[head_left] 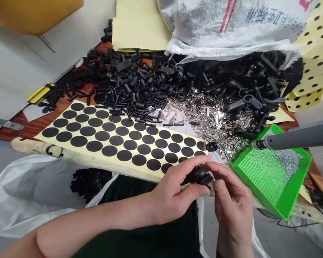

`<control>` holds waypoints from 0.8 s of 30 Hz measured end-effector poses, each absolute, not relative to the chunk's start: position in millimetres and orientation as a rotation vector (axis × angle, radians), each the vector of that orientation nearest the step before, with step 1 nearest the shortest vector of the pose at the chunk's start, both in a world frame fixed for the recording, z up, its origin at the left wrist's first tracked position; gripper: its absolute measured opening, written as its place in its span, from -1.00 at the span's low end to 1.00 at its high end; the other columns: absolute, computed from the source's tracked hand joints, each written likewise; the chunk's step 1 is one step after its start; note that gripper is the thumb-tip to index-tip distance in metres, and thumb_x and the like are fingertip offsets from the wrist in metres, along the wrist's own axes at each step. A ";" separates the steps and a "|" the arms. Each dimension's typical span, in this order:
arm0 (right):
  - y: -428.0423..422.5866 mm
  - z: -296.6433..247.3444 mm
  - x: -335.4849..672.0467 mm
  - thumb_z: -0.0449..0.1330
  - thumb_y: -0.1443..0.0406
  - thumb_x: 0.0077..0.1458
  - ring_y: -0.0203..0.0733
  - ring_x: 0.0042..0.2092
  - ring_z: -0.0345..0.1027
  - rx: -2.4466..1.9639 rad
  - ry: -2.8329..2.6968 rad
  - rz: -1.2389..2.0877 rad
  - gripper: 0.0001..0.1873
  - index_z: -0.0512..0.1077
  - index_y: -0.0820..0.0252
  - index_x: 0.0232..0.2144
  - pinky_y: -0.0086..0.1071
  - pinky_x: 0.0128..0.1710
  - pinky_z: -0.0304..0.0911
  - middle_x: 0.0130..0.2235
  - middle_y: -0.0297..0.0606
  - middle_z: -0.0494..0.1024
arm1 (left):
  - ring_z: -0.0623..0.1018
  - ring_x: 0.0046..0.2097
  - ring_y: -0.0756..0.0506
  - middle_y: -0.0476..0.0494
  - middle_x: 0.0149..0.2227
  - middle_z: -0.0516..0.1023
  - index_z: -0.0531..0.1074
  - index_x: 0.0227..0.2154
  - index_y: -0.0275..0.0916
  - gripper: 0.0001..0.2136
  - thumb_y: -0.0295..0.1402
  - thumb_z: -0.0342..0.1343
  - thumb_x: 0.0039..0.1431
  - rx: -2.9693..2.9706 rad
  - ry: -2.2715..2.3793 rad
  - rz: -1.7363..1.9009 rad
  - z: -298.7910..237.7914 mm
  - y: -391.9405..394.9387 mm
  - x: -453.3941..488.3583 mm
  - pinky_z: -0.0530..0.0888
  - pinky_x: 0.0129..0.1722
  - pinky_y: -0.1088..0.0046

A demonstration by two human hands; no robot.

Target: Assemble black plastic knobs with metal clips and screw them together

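Between my hands, at the table's front edge, is a black plastic part point(200, 175), rounded and partly hidden by my fingers. My left hand point(177, 186) is closed around it, thumb below and fingers above. My right hand point(231, 193) pinches at the part's right end with thumb and fingertips; whether a small piece sits in that pinch cannot be made out. Just behind lies a yellow sheet of round black stickers point(129, 143). Beyond my right hand, shiny metal clips point(218, 122) lie in a heap, with a small black ring-shaped part point(212, 146) near them.
Black plastic parts point(140, 79) are piled at the back, under a white woven sack point(231, 25). A green basket point(271, 193) with small screws stands right, below a grey metal rod point(301, 136). A yellow-handled screwdriver point(40, 94) lies left. A white bag point(37, 193) hangs below the edge.
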State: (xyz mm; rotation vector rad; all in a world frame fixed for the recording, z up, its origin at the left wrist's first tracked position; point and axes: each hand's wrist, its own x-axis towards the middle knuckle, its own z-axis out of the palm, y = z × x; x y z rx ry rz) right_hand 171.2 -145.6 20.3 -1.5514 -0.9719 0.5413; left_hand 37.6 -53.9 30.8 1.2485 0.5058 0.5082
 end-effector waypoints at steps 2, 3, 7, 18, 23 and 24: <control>-142.3 21.3 177.8 0.23 0.25 0.12 -0.11 -0.11 0.49 -1.542 -1.048 0.594 -0.78 0.56 0.08 -0.16 -0.23 -0.18 0.46 -0.17 -0.15 0.60 | 0.49 0.06 -0.15 -0.18 0.10 0.46 0.21 0.20 -0.19 -0.49 -0.36 0.14 0.19 1.274 0.513 0.489 29.6 -54.4 36.9 0.39 0.07 0.36; -141.0 21.9 179.8 0.24 0.26 0.12 -0.12 -0.11 0.48 -1.532 -1.076 0.598 -0.80 0.57 0.07 -0.18 -0.24 -0.19 0.46 -0.19 -0.17 0.60 | 0.50 0.05 -0.15 -0.19 0.09 0.46 0.18 0.21 -0.20 -0.48 -0.35 0.13 0.20 1.283 0.516 0.477 29.1 -54.6 36.7 0.39 0.07 0.36; -140.1 21.9 181.1 0.22 0.30 0.13 -0.13 -0.07 0.44 -1.498 -1.135 0.587 -0.78 0.55 0.04 -0.15 -0.26 -0.17 0.42 -0.16 -0.19 0.57 | 0.50 0.01 -0.16 -0.23 0.05 0.48 0.17 0.19 -0.27 -0.51 -0.32 0.09 0.23 1.342 0.485 0.441 28.5 -54.0 36.9 0.38 0.06 0.35; -144.8 19.9 176.1 0.20 0.19 0.14 -0.13 -0.08 0.36 -1.491 -1.068 0.639 -0.81 0.47 0.11 -0.21 -0.30 -0.18 0.32 -0.16 -0.20 0.45 | 0.20 0.32 -0.31 -0.33 0.34 0.15 -0.16 0.37 -0.31 -0.36 -0.23 -0.08 0.34 1.485 0.389 0.279 31.0 -47.7 34.2 0.19 0.26 0.17; -145.9 18.3 171.2 0.18 0.26 0.12 -0.11 -0.09 0.35 -1.498 -1.094 0.493 -0.85 0.46 0.13 -0.22 -0.16 -0.05 0.28 -0.18 -0.21 0.44 | 0.23 0.32 -0.24 -0.23 0.36 0.12 -0.04 0.35 -0.19 -0.46 -0.24 -0.12 0.37 1.547 0.344 0.311 33.6 -47.7 35.2 0.21 0.27 0.21; -145.5 17.4 170.3 0.18 0.27 0.12 -0.10 -0.09 0.35 -1.487 -1.087 0.469 -0.85 0.46 0.14 -0.22 -0.14 -0.04 0.27 -0.18 -0.21 0.44 | 0.26 0.30 -0.22 -0.23 0.35 0.16 0.02 0.33 -0.18 -0.50 -0.27 -0.13 0.38 1.567 0.331 0.346 33.3 -48.5 35.9 0.24 0.26 0.22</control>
